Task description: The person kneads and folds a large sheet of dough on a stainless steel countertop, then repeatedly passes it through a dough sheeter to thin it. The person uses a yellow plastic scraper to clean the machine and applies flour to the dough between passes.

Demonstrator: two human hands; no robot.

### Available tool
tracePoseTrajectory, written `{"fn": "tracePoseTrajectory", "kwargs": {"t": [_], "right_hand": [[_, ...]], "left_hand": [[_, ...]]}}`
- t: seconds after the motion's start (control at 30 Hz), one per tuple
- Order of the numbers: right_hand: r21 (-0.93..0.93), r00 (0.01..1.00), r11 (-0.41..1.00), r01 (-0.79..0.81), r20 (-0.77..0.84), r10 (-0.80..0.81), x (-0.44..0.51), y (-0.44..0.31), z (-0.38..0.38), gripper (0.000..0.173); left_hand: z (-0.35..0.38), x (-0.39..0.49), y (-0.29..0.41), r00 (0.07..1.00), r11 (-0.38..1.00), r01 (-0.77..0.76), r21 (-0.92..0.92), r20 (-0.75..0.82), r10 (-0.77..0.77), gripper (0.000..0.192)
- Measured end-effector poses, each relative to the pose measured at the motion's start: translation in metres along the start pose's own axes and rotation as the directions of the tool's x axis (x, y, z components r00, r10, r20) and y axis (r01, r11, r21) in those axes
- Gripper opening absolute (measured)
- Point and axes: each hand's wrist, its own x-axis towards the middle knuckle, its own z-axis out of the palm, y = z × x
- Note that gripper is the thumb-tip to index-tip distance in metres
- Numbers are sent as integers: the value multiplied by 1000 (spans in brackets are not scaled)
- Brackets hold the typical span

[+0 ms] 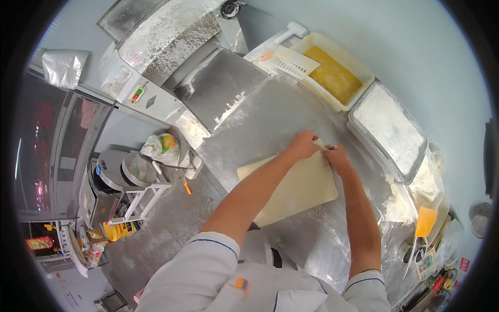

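A flat sheet of pale dough (296, 191) lies on the steel worktop (280, 103) before me. Its far right corner is lifted and pinched between my two hands. My left hand (303, 145) grips the corner from the left, fingers curled around the dough. Close beside it, my right hand (336, 156) has its thumb and fingertips on the same raised corner. The fingertips look dusted with flour. My left forearm crosses over the sheet and hides part of it.
A flour-covered dough sheeter (167, 43) adjoins the worktop at the far left. Along the wall stand a plastic tub of yellow liquid (331, 70) with a white slotted scraper (292, 62) and a steel pan of flour (390, 128). An orange-bladed spatula (425, 222) lies at the right.
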Motion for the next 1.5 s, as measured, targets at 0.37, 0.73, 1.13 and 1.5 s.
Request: {"fn": "tracePoseTrajectory", "kwargs": {"t": [0.37,0.73,1.13,1.5], "right_hand": [[-409,970,912,37,-206,-132,-6,2,16,37],[-634,951,772,-55,-268,-153,-35,-10,31,42],[-527,668,819,-226,-696,-263,-161,46,147,80],[-494,660,869,-10,-657,-366,-240,36,258,79]], "left_hand": [[-8,-33,29,997,958,76,277,-47,-66,36],[-77,-142,-70,998,984,7,179,-62,4,46],[-58,-169,-161,913,923,-245,297,-251,323,44],[-17,-246,-145,793,742,-507,440,-99,601,83]]}}
